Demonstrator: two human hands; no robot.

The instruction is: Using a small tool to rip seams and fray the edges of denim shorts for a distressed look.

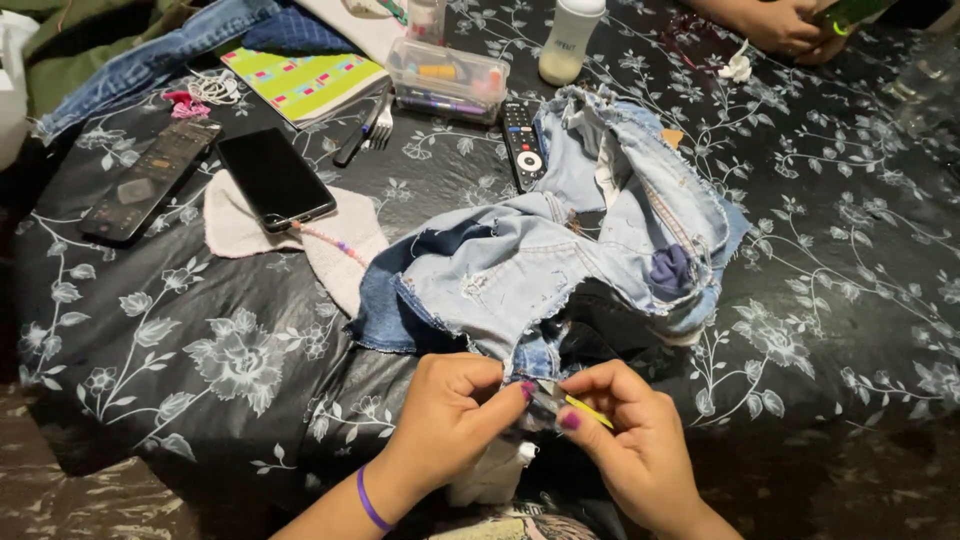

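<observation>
Black vinyl tablecloth printed with grey-white flowers and vines [820, 300]: glossy, slightly wrinkled, covers the whole work surface.

Heap of pale blue cut denim with frayed edges [590, 240]: the landmark, crumpled at the middle of the cloth, with darker blue panels at its lower left, white lining and a small purple patch at its right. Its near edge hangs down to the hands.

Left hand [450, 415]: just below the denim heap, fingers curled shut, thumb and forefinger pinching the denim's near hem; a thin purple band circles the wrist.

Right hand [625, 440]: just below the heap, touching the left hand's fingertips; fingers with magenta nails [569, 420] closed on a slim yellow tool [588, 411], whose tip meets the hem between the two thumbs. The tool's kind cannot be told.

Cream terry cloth [335, 250]: soft, flat, left of the heap.

Black smartphone [275, 178]: smooth, lies on the terry cloth's far corner, with a string of pink beads beside it.

Long black remote control [150, 180]: far left of the heap.

Short black remote control [522, 143]: touching the heap's far left edge.

Clear plastic box of small items [447, 80]: beyond the heap.

White plastic bottle [570, 40]: beyond the heap, upright.

Another person's hands [790, 25]: far right, beyond the heap.
</observation>
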